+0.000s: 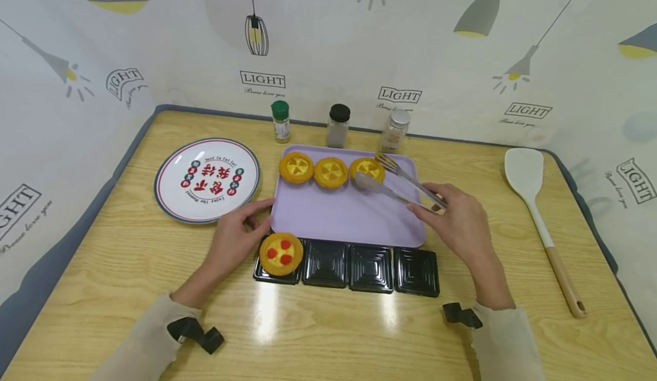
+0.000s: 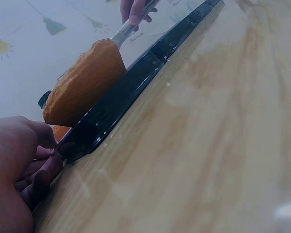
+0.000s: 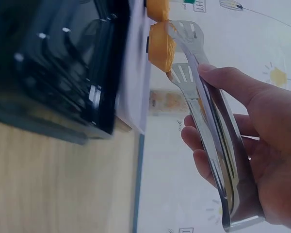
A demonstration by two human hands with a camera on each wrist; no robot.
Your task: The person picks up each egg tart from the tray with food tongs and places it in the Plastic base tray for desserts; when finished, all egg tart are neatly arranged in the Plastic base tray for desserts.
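Observation:
On the lilac tray [image 1: 339,215], three egg tarts stand in a row along the far side. My right hand [image 1: 459,221] holds metal tongs [image 1: 405,198], seen closely as tongs [image 3: 216,150] in the right wrist view. The tongs' tips lie on both sides of the rightmost egg tart [image 1: 370,167]. At the tray's left edge, my left hand [image 1: 238,235] holds the rim with thumb and fingers. Beside it, a tart with red dots [image 1: 280,254] sits on the leftmost black square dish [image 1: 292,280]; its side shows as a brown tart [image 2: 87,82] in the left wrist view.
Several black dishes [image 1: 370,268] line the tray's near side. A printed plate [image 1: 174,164] is at left. Behind the tray stand a green-capped jar [image 1: 281,123], a black-capped jar [image 1: 338,127] and a silver-capped jar [image 1: 395,132]. A white spatula [image 1: 536,215] lies at right.

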